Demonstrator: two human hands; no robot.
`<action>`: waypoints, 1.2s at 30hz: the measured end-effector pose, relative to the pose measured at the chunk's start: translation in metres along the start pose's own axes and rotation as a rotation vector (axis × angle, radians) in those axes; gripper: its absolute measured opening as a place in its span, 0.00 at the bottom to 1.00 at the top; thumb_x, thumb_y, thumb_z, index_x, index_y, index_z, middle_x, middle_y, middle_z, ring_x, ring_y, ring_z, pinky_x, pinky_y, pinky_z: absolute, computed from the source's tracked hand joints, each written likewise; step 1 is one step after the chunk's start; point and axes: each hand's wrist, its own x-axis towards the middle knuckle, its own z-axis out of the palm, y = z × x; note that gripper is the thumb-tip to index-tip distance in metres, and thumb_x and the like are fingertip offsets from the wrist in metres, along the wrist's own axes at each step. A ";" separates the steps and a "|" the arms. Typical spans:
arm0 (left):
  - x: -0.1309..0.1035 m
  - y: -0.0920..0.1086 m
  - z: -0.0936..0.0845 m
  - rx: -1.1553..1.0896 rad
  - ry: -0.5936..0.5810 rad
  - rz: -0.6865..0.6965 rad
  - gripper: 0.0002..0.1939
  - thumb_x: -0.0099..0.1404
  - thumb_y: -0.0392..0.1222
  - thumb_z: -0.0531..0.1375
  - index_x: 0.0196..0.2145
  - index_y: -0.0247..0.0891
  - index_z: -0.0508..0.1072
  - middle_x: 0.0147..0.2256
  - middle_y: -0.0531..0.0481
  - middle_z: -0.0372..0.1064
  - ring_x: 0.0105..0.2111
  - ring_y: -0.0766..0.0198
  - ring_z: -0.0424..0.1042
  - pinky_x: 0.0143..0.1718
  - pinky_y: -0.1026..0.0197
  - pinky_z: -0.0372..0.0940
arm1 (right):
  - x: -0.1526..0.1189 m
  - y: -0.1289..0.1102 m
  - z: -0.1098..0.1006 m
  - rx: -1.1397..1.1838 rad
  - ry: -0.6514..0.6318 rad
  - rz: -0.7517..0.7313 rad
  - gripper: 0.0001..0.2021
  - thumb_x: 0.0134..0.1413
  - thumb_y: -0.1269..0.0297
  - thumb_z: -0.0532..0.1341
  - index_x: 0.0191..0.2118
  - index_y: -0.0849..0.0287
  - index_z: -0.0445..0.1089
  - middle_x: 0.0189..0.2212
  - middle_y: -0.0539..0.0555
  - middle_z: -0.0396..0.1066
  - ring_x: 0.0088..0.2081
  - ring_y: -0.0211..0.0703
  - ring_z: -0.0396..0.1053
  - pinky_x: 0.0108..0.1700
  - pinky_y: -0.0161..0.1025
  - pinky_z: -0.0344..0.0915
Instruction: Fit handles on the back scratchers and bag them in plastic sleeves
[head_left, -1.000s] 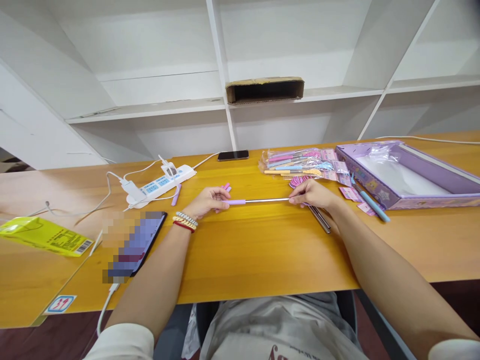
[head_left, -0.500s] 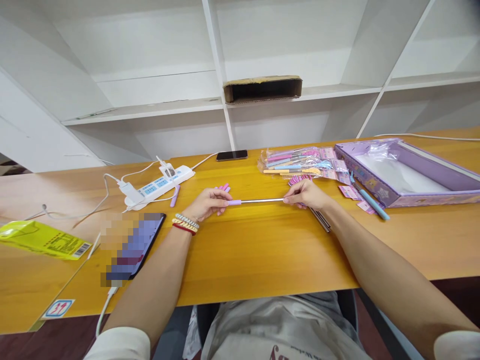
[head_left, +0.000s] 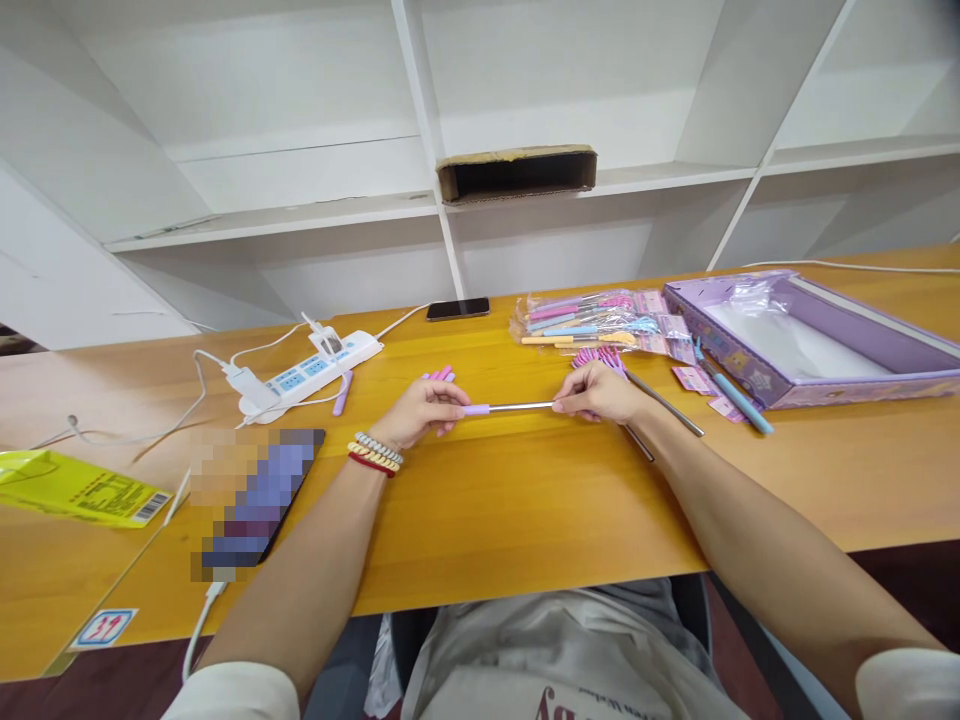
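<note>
My left hand (head_left: 426,410) is closed on a light purple handle (head_left: 476,410), its fingertips wrapped round the outer end. A thin metal rod (head_left: 520,407) runs from that handle to my right hand (head_left: 604,392), which pinches it between thumb and fingers. The rod's far end is hidden in the right hand. Behind my left fingers lie several pink and purple handles (head_left: 441,374), partly covered. Pink striped pieces (head_left: 600,358) rest just beyond my right hand, and loose metal rods (head_left: 667,404) stick out beside the right wrist.
Bagged pieces with coloured handles (head_left: 600,322) lie beside a purple open box (head_left: 795,392). A blue-handled piece (head_left: 741,400) sits before the box. Leftward are a power strip (head_left: 315,370), a phone (head_left: 277,490) and a yellow pack (head_left: 75,490). Another phone (head_left: 457,309) lies at the back.
My right hand has come nearer to the left, so less of the rod shows between them. Another loose rod now shows beside my right wrist. The view has shifted slightly.
</note>
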 end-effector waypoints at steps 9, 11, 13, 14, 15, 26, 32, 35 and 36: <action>0.002 -0.003 0.009 -0.010 0.019 -0.027 0.10 0.47 0.36 0.65 0.29 0.31 0.70 0.16 0.53 0.63 0.14 0.72 0.61 0.14 0.70 0.55 | -0.001 -0.006 0.011 -0.024 0.011 0.006 0.11 0.36 0.62 0.67 0.23 0.65 0.70 0.14 0.48 0.64 0.11 0.27 0.54 0.11 0.28 0.47; 0.001 -0.001 0.012 -0.002 0.027 -0.031 0.10 0.47 0.36 0.65 0.29 0.31 0.70 0.16 0.53 0.64 0.15 0.71 0.61 0.14 0.69 0.55 | -0.002 -0.009 0.015 -0.021 0.014 0.015 0.11 0.36 0.62 0.67 0.23 0.65 0.70 0.14 0.48 0.64 0.11 0.27 0.53 0.11 0.28 0.47; 0.001 0.001 0.015 -0.003 0.041 -0.031 0.10 0.46 0.35 0.65 0.28 0.31 0.70 0.16 0.53 0.64 0.14 0.71 0.61 0.14 0.69 0.55 | -0.003 -0.011 0.020 -0.015 0.026 0.026 0.10 0.35 0.63 0.67 0.23 0.65 0.70 0.14 0.47 0.64 0.11 0.27 0.53 0.11 0.29 0.46; 0.001 0.002 0.017 -0.003 0.047 -0.032 0.10 0.46 0.35 0.65 0.27 0.31 0.70 0.16 0.54 0.64 0.14 0.72 0.61 0.14 0.69 0.54 | -0.003 -0.013 0.021 -0.012 0.031 0.031 0.10 0.34 0.63 0.67 0.23 0.65 0.70 0.13 0.47 0.64 0.11 0.27 0.53 0.10 0.29 0.46; 0.000 0.003 0.018 -0.002 0.053 -0.032 0.09 0.46 0.35 0.65 0.27 0.31 0.69 0.15 0.54 0.63 0.14 0.72 0.60 0.14 0.69 0.54 | -0.003 -0.014 0.023 -0.010 0.038 0.034 0.10 0.34 0.63 0.67 0.23 0.65 0.70 0.13 0.47 0.64 0.10 0.27 0.53 0.10 0.29 0.46; -0.007 0.012 0.022 0.321 0.057 0.180 0.06 0.53 0.39 0.61 0.27 0.34 0.70 0.13 0.60 0.63 0.15 0.74 0.62 0.44 0.56 0.61 | -0.008 -0.024 0.024 0.025 0.029 0.013 0.08 0.35 0.65 0.66 0.22 0.64 0.69 0.13 0.47 0.65 0.10 0.27 0.53 0.11 0.29 0.45; -0.009 0.016 0.011 0.327 0.012 0.130 0.11 0.51 0.42 0.62 0.31 0.33 0.70 0.19 0.55 0.67 0.14 0.73 0.61 0.21 0.65 0.60 | -0.011 -0.030 0.028 0.148 -0.006 0.024 0.14 0.45 0.56 0.61 0.24 0.65 0.69 0.16 0.52 0.69 0.12 0.32 0.59 0.11 0.30 0.50; -0.010 0.019 0.006 0.463 -0.012 0.116 0.12 0.52 0.44 0.62 0.33 0.35 0.73 0.21 0.53 0.70 0.17 0.70 0.64 0.21 0.65 0.61 | -0.007 -0.026 0.024 0.190 -0.006 0.064 0.17 0.48 0.54 0.58 0.28 0.67 0.71 0.19 0.56 0.71 0.14 0.35 0.62 0.13 0.32 0.54; -0.010 0.020 0.005 0.526 -0.022 0.128 0.11 0.53 0.45 0.61 0.32 0.36 0.74 0.20 0.53 0.70 0.19 0.68 0.67 0.24 0.64 0.63 | -0.006 -0.024 0.021 0.189 -0.019 0.064 0.17 0.48 0.54 0.58 0.28 0.67 0.71 0.20 0.56 0.72 0.14 0.35 0.63 0.13 0.32 0.54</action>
